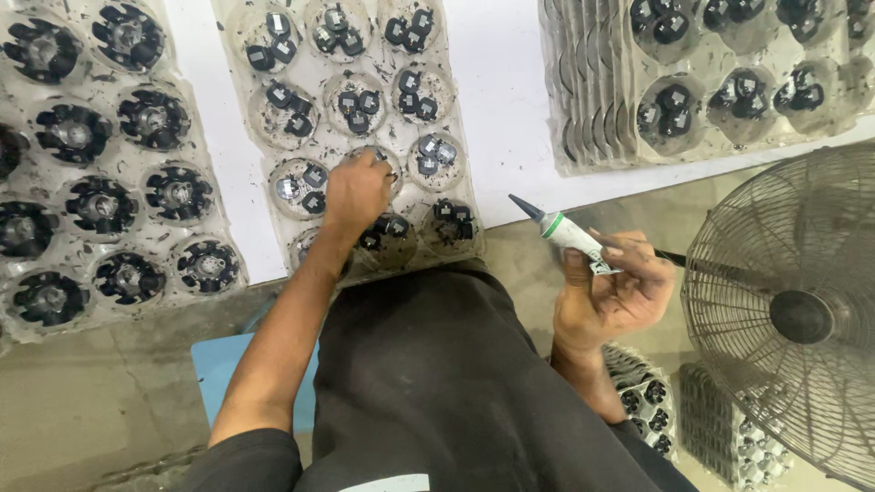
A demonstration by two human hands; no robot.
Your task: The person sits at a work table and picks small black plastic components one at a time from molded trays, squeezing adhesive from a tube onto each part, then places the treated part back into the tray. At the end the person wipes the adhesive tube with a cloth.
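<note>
Pressing left hand (357, 189), fingers closed, onto tray (239, 55) part | right hand (612, 290) gripping tube (567, 233) | cells beyond filled, nearest unclear

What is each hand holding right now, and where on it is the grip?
The right hand holds a white glue tube by its rear end, dark nozzle pointing away. The left hand rests on a part in the middle tray; its grip is hidden.

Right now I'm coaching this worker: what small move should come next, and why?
Probably bring the glue tube in the right hand over to the tray cup under the left hand. Its dark nozzle already points toward the middle clear tray, but hangs off to the side, while the left hand's fingers rest on the small black parts there.
</note>
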